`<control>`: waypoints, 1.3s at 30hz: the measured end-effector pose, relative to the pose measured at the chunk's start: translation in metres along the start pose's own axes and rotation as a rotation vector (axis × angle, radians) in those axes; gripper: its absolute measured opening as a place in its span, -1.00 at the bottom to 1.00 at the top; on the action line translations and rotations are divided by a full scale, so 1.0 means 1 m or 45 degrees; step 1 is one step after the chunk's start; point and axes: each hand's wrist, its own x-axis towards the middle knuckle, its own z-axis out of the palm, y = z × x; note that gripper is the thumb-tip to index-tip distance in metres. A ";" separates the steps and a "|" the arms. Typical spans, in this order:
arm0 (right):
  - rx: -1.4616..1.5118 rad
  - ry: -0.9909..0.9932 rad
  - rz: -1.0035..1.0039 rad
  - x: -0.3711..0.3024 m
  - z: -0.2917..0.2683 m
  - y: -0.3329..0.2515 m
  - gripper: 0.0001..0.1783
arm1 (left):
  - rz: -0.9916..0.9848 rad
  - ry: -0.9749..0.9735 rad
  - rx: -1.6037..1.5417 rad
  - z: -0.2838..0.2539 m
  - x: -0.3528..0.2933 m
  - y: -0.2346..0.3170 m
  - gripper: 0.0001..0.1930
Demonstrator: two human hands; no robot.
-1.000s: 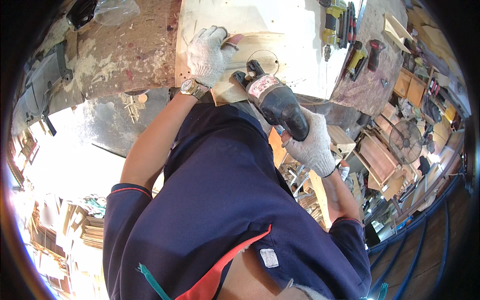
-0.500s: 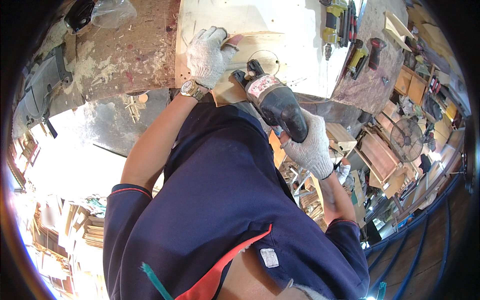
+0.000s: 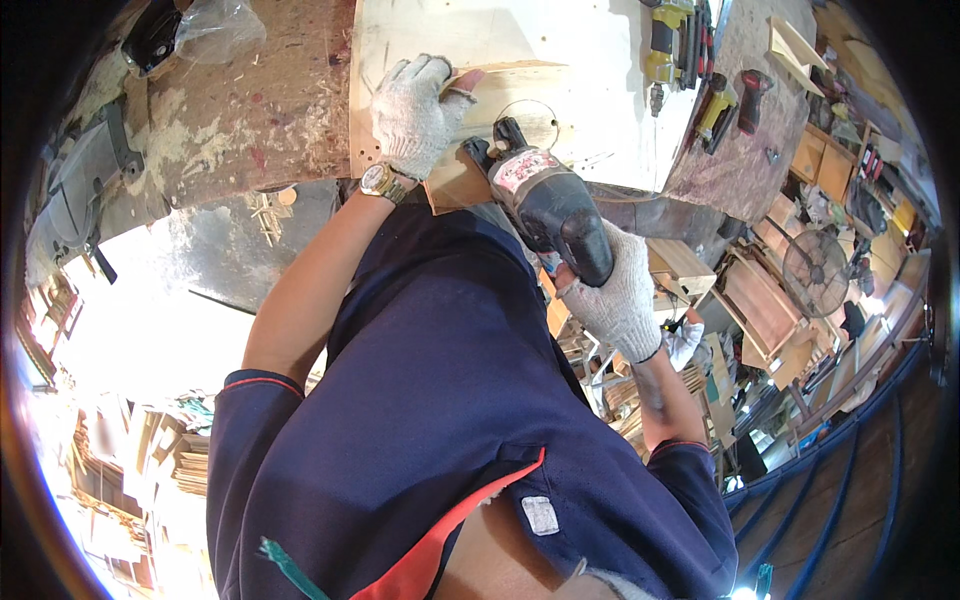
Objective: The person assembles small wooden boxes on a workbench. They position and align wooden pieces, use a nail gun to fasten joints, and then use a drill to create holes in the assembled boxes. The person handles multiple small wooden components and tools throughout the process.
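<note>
My left hand (image 3: 412,118), in a white knitted glove with bare fingertips, presses down on a thin wooden piece (image 3: 505,82) lying over a large pale board (image 3: 600,60). Its thumb is spread from the other fingers. My gloved right hand (image 3: 617,295) is wrapped round the rear grip of a black power tool that looks like a jigsaw (image 3: 548,200). The tool's front end sits at the near edge of the wood, beside a drawn circle. Its blade cannot be made out.
Beyond the right hand, a yellow-and-black power tool (image 3: 662,50) rests on the board. Two cordless drills (image 3: 713,108) lie further right. Clear plastic wrap (image 3: 220,28) is at the far left of the stained bench (image 3: 290,110). A fan (image 3: 815,275) and wood offcuts stand at right.
My right hand and the jigsaw have shifted very slightly to the left. The left hand keeps its place on the wood. A person in the background at right has moved.
</note>
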 end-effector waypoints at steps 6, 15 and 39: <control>0.083 0.036 -0.076 0.001 0.000 -0.003 -0.40 | -0.002 -0.005 -0.006 0.000 0.000 0.000 -0.64; 0.092 0.311 -0.245 -0.001 0.020 0.005 -0.51 | -0.005 -0.020 -0.066 -0.003 0.000 0.002 -0.67; 0.284 0.408 -0.132 -0.011 0.032 -0.016 -0.53 | -0.015 -0.022 -0.094 0.000 0.001 -0.001 -0.76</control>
